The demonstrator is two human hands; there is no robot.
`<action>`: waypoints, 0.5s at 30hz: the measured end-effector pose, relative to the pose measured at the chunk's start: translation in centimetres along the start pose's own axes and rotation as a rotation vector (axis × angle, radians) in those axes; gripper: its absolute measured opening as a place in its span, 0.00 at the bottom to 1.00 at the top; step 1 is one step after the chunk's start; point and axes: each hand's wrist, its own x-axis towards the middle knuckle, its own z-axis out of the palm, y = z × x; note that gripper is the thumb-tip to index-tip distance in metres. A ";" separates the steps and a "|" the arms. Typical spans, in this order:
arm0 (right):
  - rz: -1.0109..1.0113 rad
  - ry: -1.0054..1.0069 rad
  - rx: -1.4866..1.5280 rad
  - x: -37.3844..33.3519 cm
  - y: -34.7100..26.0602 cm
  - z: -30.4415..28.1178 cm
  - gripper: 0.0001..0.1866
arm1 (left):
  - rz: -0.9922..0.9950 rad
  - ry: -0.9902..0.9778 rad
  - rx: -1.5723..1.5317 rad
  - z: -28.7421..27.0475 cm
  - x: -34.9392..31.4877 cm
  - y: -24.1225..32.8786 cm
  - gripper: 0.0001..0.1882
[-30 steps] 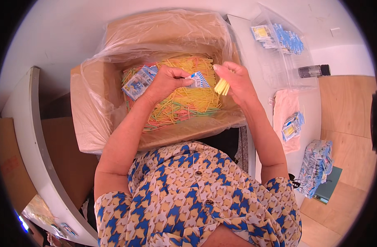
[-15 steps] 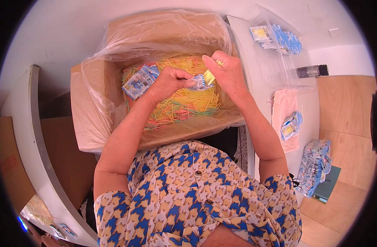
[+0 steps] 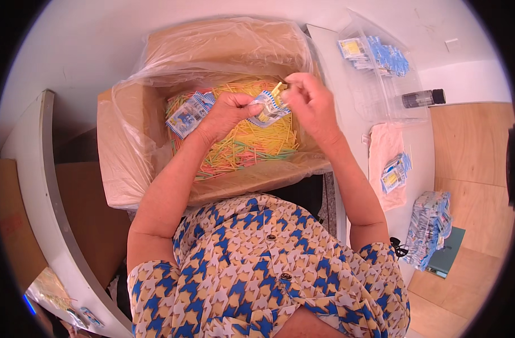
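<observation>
My left hand [image 3: 226, 117] pinches a small clear plastic packet [image 3: 267, 112] with blue striped edges, above the open box. Thin yellow sticks [image 3: 278, 88] poke out of the packet's upper end. The bent fingers of my right hand [image 3: 314, 107] are at the packet's upper right edge, with the thumb against it; part of their grip is hidden. Below both hands lies a mass of loose yellow, pink and green sticks [image 3: 257, 138]. More blue-and-clear packets [image 3: 187, 117] rest on the sticks left of my left hand.
The cardboard box [image 3: 128, 146] is lined with clear plastic film. On the right stand a clear bin [image 3: 375, 96] with packets, a dark-capped bottle [image 3: 421, 98], a pink cloth [image 3: 386, 146] with packets [image 3: 395, 173] on it, and a packet pile [image 3: 429, 228] farther near.
The yellow sticks, gripped in my right fist before, now sit mostly inside the packet. My right fingers have loosened and shifted to its edge; the packet is turned more face-up.
</observation>
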 end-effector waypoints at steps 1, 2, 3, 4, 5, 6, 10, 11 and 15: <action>-0.058 0.028 -0.050 -0.4 0.2 0.6 0.19 | 0.008 0.001 -0.007 -0.1 0.1 -0.1 0.10; -0.049 0.043 -0.055 -1.1 0.6 1.5 0.19 | 0.005 -0.016 -0.003 -0.2 0.0 -0.1 0.10; -0.066 0.004 -0.108 -1.8 1.0 2.5 0.23 | 0.005 -0.023 0.042 -0.3 -0.2 -0.2 0.10; -0.082 -0.034 -0.160 -2.3 1.2 3.3 0.26 | 0.007 -0.031 0.089 -0.4 -0.3 -0.2 0.10; -0.007 -0.022 -0.063 -2.6 0.6 3.5 0.28 | 0.005 -0.044 0.095 -0.4 -0.5 -0.3 0.10; -0.001 -0.008 -0.064 -2.9 0.4 3.6 0.28 | -0.006 -0.025 0.098 -0.3 -0.6 -0.4 0.10; -0.097 0.087 -0.024 -4.0 0.9 3.3 0.27 | -0.013 -0.043 0.086 -0.9 -0.2 -2.0 0.09; -0.152 0.038 -0.148 -4.4 1.6 3.3 0.25 | -0.015 -0.074 0.097 -0.9 0.1 -2.1 0.09; -0.128 0.109 -0.155 -4.9 3.4 4.2 0.20 | -0.029 -0.003 0.155 -0.2 0.3 -2.5 0.09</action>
